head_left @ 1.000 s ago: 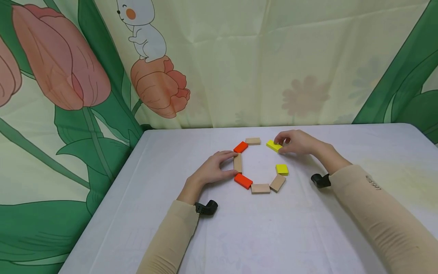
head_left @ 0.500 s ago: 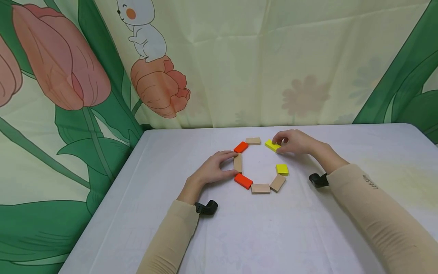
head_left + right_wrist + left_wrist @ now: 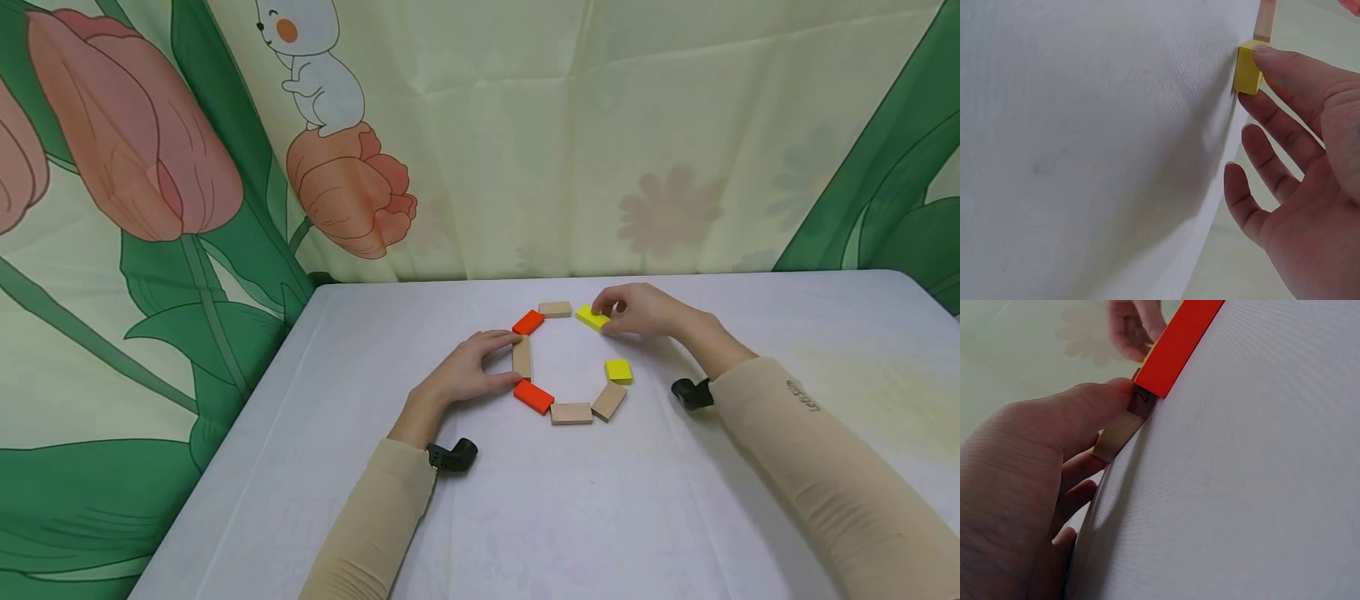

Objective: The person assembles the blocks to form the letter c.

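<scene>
Flat wooden blocks lie in a ring with a gap at the back right. At the ring's left side, my left hand [image 3: 468, 367] holds a plain wooden block [image 3: 521, 358] by its two ends, thumb near, forefinger far. Its thumb tip is also close to the near red block [image 3: 533, 397]. My right hand [image 3: 641, 310] pinches a yellow block [image 3: 588, 316] between thumb and finger at the back right; the right wrist view shows the thumb on this yellow block [image 3: 1248, 70] and the other fingers loosely bent. A far wooden block [image 3: 555, 309] lies just left of it.
A second red block [image 3: 528, 322] sits at the back left of the ring. Two plain blocks, one in front [image 3: 572, 414] and one slanted [image 3: 609, 401], lead to another yellow block [image 3: 618, 372]. A white cloth covers the table [image 3: 585, 517]; a printed curtain [image 3: 525, 167] hangs behind.
My right hand has slid the yellow block a little left, towards the far plain block. The left hand and the other blocks have stayed in place.
</scene>
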The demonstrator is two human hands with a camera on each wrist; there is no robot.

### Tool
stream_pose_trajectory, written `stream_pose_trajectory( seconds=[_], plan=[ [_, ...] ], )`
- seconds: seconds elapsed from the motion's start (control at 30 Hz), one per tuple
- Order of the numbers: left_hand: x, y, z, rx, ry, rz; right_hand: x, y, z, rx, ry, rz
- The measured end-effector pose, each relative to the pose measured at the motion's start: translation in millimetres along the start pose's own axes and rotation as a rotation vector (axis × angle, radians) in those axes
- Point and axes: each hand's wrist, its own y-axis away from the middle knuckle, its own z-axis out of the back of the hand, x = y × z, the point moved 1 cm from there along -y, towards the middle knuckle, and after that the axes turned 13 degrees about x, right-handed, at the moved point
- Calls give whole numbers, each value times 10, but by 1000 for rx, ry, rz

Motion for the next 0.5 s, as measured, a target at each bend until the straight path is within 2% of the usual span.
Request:
stream_pose_trajectory(
  seconds=[0.5],
  plan=[
    [-19, 8, 4, -4, -4, 2, 23, -41, -3, 0, -23, -11]
  ],
)
